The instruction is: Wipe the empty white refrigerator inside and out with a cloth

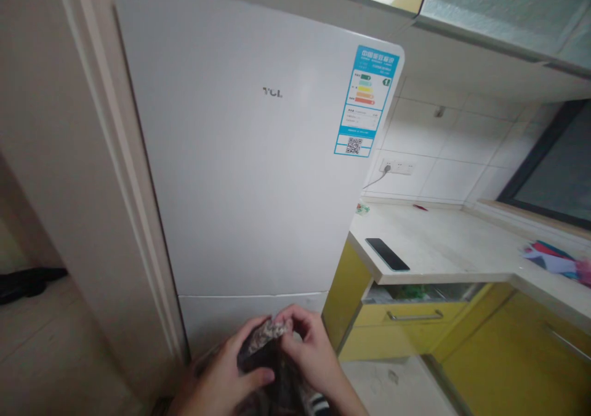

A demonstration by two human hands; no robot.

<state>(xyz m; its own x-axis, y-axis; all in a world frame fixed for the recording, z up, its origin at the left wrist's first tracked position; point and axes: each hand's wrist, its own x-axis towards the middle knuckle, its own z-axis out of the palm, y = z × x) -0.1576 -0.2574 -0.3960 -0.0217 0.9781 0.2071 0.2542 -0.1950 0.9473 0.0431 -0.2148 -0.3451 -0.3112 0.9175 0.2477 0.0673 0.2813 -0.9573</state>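
Note:
Low in the head view, my left hand (231, 367) curves around the left side of a dark, soft cloth-like item (270, 367), thumb across its front. The item has a speckled brown-and-white edge (265, 337) at its top. My right hand (310, 349) pinches that edge at its right end between thumb and fingers. What kind of item it is cannot be made out, and its lower part is blurred and partly hidden by my hands. Directly beyond both hands stands a light grey fridge (240, 176), its doors closed.
A blue energy label (367, 101) is on the fridge door. On the right, a phone (386, 255) lies near the edge of the white counter (457, 244), above yellow cabinets (517, 336). Colourful cloths or papers (554, 259) lie further right. A wall edge (115, 176) borders the fridge's left.

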